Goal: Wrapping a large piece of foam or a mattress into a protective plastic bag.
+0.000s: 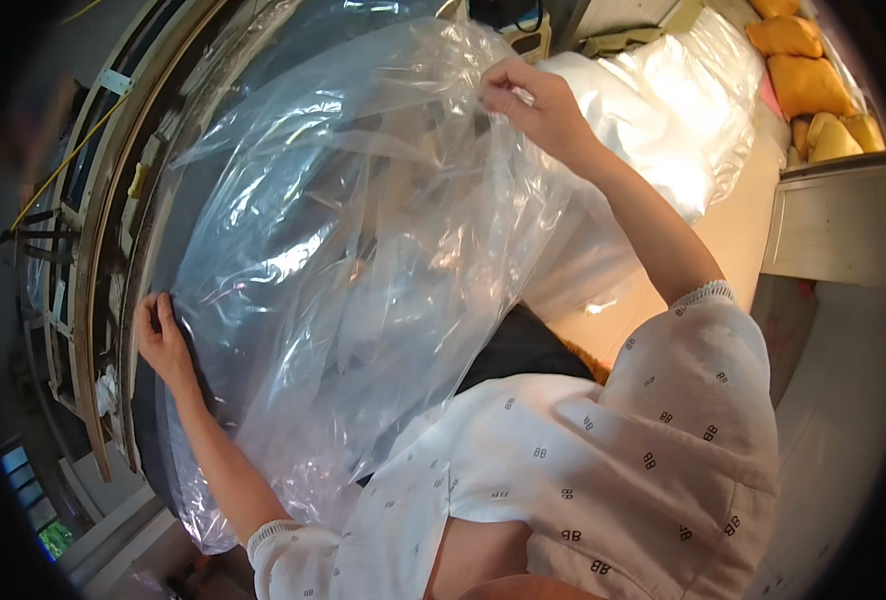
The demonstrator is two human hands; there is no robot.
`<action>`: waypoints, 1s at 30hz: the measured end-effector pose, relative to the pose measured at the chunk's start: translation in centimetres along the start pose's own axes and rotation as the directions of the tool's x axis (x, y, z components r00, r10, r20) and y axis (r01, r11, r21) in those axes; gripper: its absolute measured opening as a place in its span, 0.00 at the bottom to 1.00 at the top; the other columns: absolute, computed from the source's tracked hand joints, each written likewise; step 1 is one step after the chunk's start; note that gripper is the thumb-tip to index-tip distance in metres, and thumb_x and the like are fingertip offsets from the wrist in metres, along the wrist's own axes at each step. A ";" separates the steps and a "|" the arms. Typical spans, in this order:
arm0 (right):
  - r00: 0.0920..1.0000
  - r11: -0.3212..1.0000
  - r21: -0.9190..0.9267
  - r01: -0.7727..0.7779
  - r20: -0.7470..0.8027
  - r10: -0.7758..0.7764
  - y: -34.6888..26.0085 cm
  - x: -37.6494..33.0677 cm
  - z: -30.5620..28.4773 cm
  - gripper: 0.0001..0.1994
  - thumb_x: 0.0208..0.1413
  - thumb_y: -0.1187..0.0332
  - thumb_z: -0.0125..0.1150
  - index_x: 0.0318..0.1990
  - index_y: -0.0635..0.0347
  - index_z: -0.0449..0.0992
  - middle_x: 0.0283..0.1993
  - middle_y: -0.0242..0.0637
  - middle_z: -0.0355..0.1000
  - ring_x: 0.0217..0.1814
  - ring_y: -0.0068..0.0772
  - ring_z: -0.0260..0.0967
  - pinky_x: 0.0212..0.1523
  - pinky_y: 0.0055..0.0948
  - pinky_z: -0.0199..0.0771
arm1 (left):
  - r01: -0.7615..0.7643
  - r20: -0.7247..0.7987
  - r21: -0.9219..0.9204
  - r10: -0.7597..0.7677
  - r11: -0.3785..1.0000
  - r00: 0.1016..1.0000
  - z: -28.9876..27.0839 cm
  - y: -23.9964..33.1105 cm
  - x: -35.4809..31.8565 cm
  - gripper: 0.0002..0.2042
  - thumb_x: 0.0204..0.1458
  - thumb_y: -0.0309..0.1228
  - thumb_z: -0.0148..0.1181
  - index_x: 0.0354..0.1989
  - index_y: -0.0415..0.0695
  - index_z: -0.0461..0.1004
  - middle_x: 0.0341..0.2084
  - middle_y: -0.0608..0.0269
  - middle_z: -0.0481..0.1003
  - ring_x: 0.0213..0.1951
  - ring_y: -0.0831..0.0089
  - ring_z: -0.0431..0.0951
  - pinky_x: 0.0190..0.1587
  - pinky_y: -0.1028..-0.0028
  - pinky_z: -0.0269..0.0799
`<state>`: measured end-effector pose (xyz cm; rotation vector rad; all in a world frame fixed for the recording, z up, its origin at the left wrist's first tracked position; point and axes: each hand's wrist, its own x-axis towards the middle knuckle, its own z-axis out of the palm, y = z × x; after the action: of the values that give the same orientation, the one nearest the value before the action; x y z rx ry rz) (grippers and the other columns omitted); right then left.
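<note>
A large sheet of clear plastic film (363, 240), crinkled and shiny, spreads across the middle in front of me. My right hand (541, 108) is closed in a pinch on its far right edge, with the arm stretched out. At the left, my left hand (166, 338) has its fingers bent and drawn together beside the film's left side, against the rim of a dark grey surface (168, 250) under the film. What sits between those left fingertips is hidden.
Long wooden and metal rails (103, 230) of a frame run along the left, with a yellow cord (73, 150) across them. More shiny plastic wrapping (653, 110) lies at the far right on a tan surface (733, 240). Orange-yellow cushions (808, 85) are stacked above a pale cabinet (828, 225).
</note>
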<state>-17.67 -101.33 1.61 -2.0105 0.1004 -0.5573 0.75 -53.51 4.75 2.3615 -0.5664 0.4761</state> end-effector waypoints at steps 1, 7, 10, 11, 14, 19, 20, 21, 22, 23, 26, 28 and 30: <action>1.000 1.000 -0.012 0.012 -0.002 -0.012 -0.4 0.9 -0.8 0.06 0.52 0.69 0.56 0.36 0.58 0.70 0.29 0.26 0.66 0.32 0.18 0.62 0.35 0.19 0.61 | -0.003 -0.012 -0.012 0.003 1.000 1.000 0.0 -0.1 0.0 0.08 0.53 0.28 0.54 0.32 0.35 0.70 0.28 0.63 0.70 0.32 0.75 0.68 0.40 0.78 0.63; 0.990 0.958 0.269 -0.097 0.121 0.067 -3.6 5.4 -4.0 0.10 0.55 0.65 0.54 0.40 0.60 0.73 0.27 0.20 0.64 0.26 0.08 0.54 0.26 0.11 0.55 | 0.064 0.040 -0.049 -0.062 0.997 0.997 -0.2 -1.4 -0.1 0.08 0.54 0.29 0.52 0.34 0.35 0.69 0.30 0.64 0.69 0.35 0.75 0.67 0.41 0.79 0.62; 0.991 0.964 0.255 -0.080 0.128 0.049 -3.9 6.9 -4.7 0.10 0.54 0.66 0.55 0.41 0.60 0.75 0.34 0.25 0.71 0.35 0.11 0.64 0.38 0.13 0.64 | 0.069 0.042 -0.096 -0.066 0.993 0.997 -0.1 -0.8 0.1 0.08 0.54 0.29 0.52 0.34 0.35 0.69 0.30 0.64 0.68 0.35 0.76 0.67 0.41 0.79 0.61; 0.994 0.958 0.281 -0.056 0.107 0.027 -4.1 7.3 -4.6 0.10 0.54 0.66 0.56 0.40 0.61 0.76 0.35 0.26 0.71 0.34 0.12 0.65 0.38 0.13 0.65 | 0.069 0.031 -0.106 -0.066 0.992 0.997 0.0 -0.7 0.2 0.08 0.54 0.29 0.52 0.34 0.35 0.69 0.30 0.64 0.68 0.35 0.76 0.67 0.41 0.79 0.61; 0.996 0.922 0.380 -0.072 0.083 0.043 -4.6 8.9 -4.0 0.10 0.53 0.66 0.56 0.39 0.61 0.76 0.37 0.28 0.72 0.38 0.14 0.67 0.42 0.14 0.66 | 0.060 -0.014 -0.120 -0.062 0.991 0.998 0.2 -0.4 0.2 0.08 0.54 0.29 0.52 0.33 0.35 0.69 0.29 0.65 0.68 0.34 0.77 0.66 0.41 0.80 0.61; 0.999 0.943 0.329 0.044 0.010 -0.050 -4.9 13.1 -1.7 0.09 0.55 0.65 0.54 0.38 0.60 0.75 0.35 0.28 0.72 0.34 0.16 0.67 0.37 0.16 0.68 | 0.102 0.035 -0.115 -0.099 0.988 0.994 -0.9 -0.1 0.0 0.07 0.54 0.28 0.51 0.33 0.35 0.69 0.28 0.66 0.67 0.33 0.80 0.66 0.40 0.82 0.61; 0.996 0.961 0.265 0.082 0.002 -0.086 -4.4 14.3 -1.1 0.09 0.55 0.65 0.53 0.37 0.60 0.74 0.35 0.28 0.72 0.33 0.17 0.67 0.34 0.18 0.69 | 0.116 0.019 -0.108 -0.115 0.987 0.993 -0.9 0.0 -0.2 0.07 0.54 0.28 0.51 0.33 0.35 0.69 0.28 0.66 0.67 0.33 0.80 0.66 0.40 0.82 0.61; 0.995 0.957 0.275 0.089 0.022 -0.098 -4.0 15.7 -0.4 0.09 0.55 0.65 0.53 0.37 0.60 0.74 0.35 0.28 0.72 0.33 0.17 0.67 0.34 0.18 0.69 | 0.132 0.018 -0.122 -0.130 0.984 0.991 -0.7 0.0 -0.1 0.06 0.54 0.27 0.51 0.33 0.35 0.69 0.28 0.67 0.67 0.33 0.81 0.66 0.39 0.83 0.61; 0.998 0.940 0.334 -0.066 0.040 0.056 -3.6 17.2 0.4 0.09 0.55 0.64 0.52 0.37 0.58 0.74 0.32 0.29 0.72 0.32 0.19 0.68 0.33 0.21 0.68 | 0.145 0.020 -0.129 -0.144 0.981 0.989 -0.8 0.0 0.0 0.06 0.54 0.27 0.51 0.33 0.35 0.69 0.28 0.67 0.66 0.32 0.82 0.66 0.38 0.83 0.61; 0.976 0.897 0.386 -0.216 0.065 0.207 -3.2 18.8 1.3 0.09 0.55 0.63 0.51 0.36 0.57 0.73 0.30 0.31 0.72 0.31 0.21 0.68 0.32 0.24 0.68 | 0.147 0.023 -0.238 -0.146 0.960 0.989 -0.6 -0.5 0.0 0.05 0.54 0.26 0.51 0.32 0.36 0.69 0.28 0.68 0.67 0.32 0.83 0.66 0.37 0.84 0.62; 0.973 0.871 -0.491 -0.008 -0.205 -0.106 0.5 23.2 4.8 0.09 0.52 0.61 0.52 0.35 0.54 0.73 0.27 0.36 0.72 0.30 0.33 0.70 0.33 0.32 0.68 | 0.187 0.007 -0.295 -0.194 0.937 0.981 0.0 1.0 -1.1 0.06 0.54 0.27 0.51 0.31 0.37 0.70 0.27 0.70 0.68 0.31 0.84 0.66 0.37 0.84 0.62; 0.963 0.857 -0.513 0.055 -0.199 -0.182 1.7 24.9 7.6 0.08 0.50 0.62 0.52 0.34 0.52 0.73 0.28 0.38 0.72 0.32 0.41 0.69 0.33 0.37 0.68 | 0.247 0.052 -0.351 -0.244 0.903 0.968 -0.8 3.3 -3.0 0.07 0.54 0.28 0.51 0.29 0.37 0.70 0.25 0.72 0.68 0.30 0.85 0.65 0.34 0.85 0.61; 0.947 0.812 -0.557 0.175 -0.129 -0.293 2.5 24.8 9.9 0.07 0.48 0.63 0.54 0.30 0.53 0.73 0.28 0.39 0.71 0.33 0.47 0.68 0.33 0.41 0.67 | 0.429 0.131 -0.279 -0.408 0.859 0.904 -2.3 4.8 -6.4 0.07 0.53 0.29 0.52 0.27 0.39 0.71 0.22 0.76 0.66 0.26 0.86 0.61 0.29 0.85 0.57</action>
<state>9.07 -101.96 4.10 -2.5295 0.1499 -0.9903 -7.49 -53.61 5.86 2.1233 -0.1253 0.0990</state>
